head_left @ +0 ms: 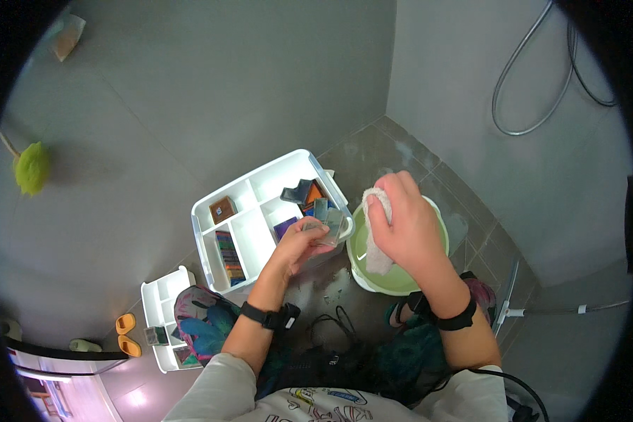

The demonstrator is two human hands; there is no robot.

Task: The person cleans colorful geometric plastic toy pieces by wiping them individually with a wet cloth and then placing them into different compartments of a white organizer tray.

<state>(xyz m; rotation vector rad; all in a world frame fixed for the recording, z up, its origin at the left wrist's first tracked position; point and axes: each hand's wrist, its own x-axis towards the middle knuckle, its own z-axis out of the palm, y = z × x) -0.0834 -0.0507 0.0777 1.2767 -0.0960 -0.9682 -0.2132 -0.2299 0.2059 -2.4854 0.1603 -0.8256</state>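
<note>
A clear plastic box (335, 226) is held in my left hand (300, 242), above the right end of a white compartment tray (253, 174). My right hand (409, 227) grips a wet-looking, light cloth (378, 258) over a light green basin (440, 269). In the tray lie a brown square box (222, 210), a row of coloured thin pieces (230, 258), a purple piece (285, 227), a dark translucent piece (297, 192), and orange and blue pieces.
A smaller white divided tray (161, 295) stands at lower left, beside yellow slippers (129, 345). Grey walls meet behind the basin; a metal shower hose (498, 89) hangs at right. A green brush head (32, 169) is at far left. Water spots mark the tiled floor (337, 287).
</note>
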